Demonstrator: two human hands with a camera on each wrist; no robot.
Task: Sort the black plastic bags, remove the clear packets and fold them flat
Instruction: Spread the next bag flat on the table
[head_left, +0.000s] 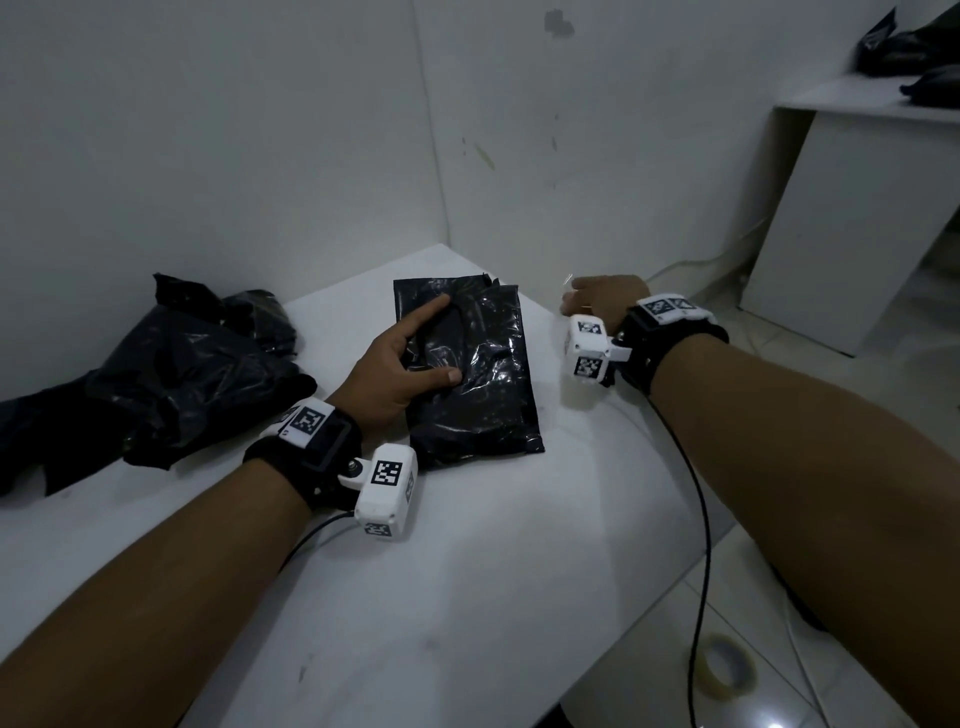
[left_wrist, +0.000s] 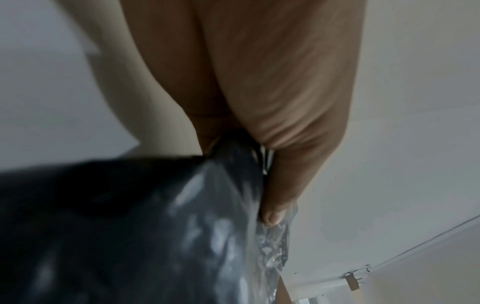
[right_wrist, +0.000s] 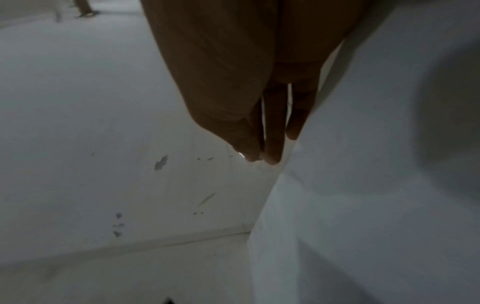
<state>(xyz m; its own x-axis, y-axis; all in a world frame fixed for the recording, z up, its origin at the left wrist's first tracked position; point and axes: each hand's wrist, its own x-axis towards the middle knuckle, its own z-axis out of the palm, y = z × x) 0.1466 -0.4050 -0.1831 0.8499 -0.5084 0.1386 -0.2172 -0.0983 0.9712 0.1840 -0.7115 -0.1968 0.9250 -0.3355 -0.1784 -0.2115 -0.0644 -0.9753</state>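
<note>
Black plastic flat bags (head_left: 470, 369) lie stacked at frame centre on the white tabletop (head_left: 467, 571). Left hand (head_left: 400, 364) rests on the stack's left edge, forearm reaching in from lower left, index finger straight, thumb pressed on top; wrist view shows thumb & fingers (left_wrist: 272, 216) pinching black film w/ a bit of clear plastic. Right hand (head_left: 605, 299) hangs past the tabletop's right edge, center-right, palm down; its fingers (right_wrist: 272, 131) are straight, close together, holding nothing. Crumpled black bags (head_left: 171, 384) sit at mid-left, apart from the stack.
</note>
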